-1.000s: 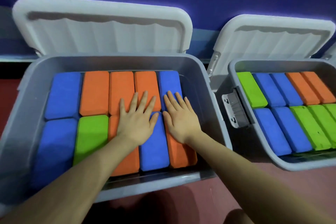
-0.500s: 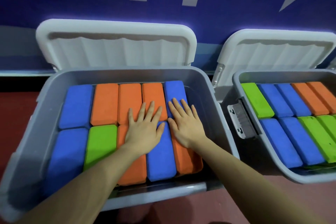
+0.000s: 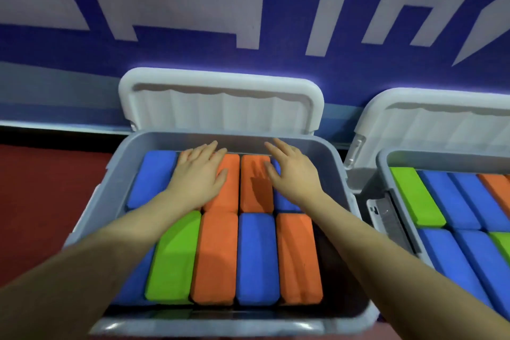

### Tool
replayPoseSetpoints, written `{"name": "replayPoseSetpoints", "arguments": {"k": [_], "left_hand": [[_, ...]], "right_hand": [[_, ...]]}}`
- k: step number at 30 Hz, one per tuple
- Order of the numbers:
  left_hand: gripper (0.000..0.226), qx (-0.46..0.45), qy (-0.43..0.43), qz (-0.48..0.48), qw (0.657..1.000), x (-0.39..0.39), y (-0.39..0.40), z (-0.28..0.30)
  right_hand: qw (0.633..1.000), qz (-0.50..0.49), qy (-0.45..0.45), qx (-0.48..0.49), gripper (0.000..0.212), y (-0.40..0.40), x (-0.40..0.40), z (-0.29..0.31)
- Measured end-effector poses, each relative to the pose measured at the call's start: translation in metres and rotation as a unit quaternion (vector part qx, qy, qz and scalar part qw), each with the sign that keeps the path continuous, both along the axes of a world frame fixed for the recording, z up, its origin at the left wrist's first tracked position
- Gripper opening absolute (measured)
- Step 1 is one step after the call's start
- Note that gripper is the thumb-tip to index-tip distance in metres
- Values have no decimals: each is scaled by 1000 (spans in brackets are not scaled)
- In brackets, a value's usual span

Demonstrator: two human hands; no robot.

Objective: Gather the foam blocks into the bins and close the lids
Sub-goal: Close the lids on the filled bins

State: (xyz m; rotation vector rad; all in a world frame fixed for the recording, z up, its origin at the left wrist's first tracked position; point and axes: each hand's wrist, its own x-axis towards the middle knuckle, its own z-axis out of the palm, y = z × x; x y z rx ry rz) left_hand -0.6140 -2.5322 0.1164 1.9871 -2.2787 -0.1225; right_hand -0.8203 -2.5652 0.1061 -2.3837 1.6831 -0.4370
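Hands: left hand [image 3: 197,174] and right hand [image 3: 294,174] are extended over the far row of foam blocks in the near bin [image 3: 110,188], with nothing gripped by either.

Fingers: on the left hand, the fingers [image 3: 204,150] are seen straight and loosely fanned, lying flat over an orange block [image 3: 225,182]; on the right, they are relaxed and slightly parted, tips raised toward the bin's far wall. Whether the right palm touches the foam cannot be told.

Blocks: two rows of blue, orange and green blocks are packed flat inside the near bin, long axes running away from the person. A blue block [image 3: 151,178] lies just left of the left fingers; another orange block [image 3: 255,182] lies between the hands.

Lid: the white lid [image 3: 220,102] is stood open just beyond the fingertips, propped behind the far rim, its long axis running left to right across both hands. Neither hand is clearly nearer; each is placed under one half.

Step judged: gathering appears finished for this bin, and the lid is likely to be reached next and swung toward the person.

Second bin: a second bin [image 3: 386,163], also filled, is seen well right of the right hand, its lid [image 3: 441,119] likewise open.
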Motion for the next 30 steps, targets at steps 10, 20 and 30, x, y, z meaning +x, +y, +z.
{"name": "replayPoseSetpoints", "arguments": {"k": [10, 20, 30], "left_hand": [[59, -44, -64, 17, 997, 62, -79, 46], [70, -124, -126, -88, 980, 112, -167, 16], [64, -405, 20, -64, 912, 98, -195, -16]], "right_hand": [[990, 72, 61, -104, 58, -86, 53, 50], [976, -3, 143, -167, 72, -152, 78, 21], [927, -84, 60, -362, 66, -163, 92, -12]]}}
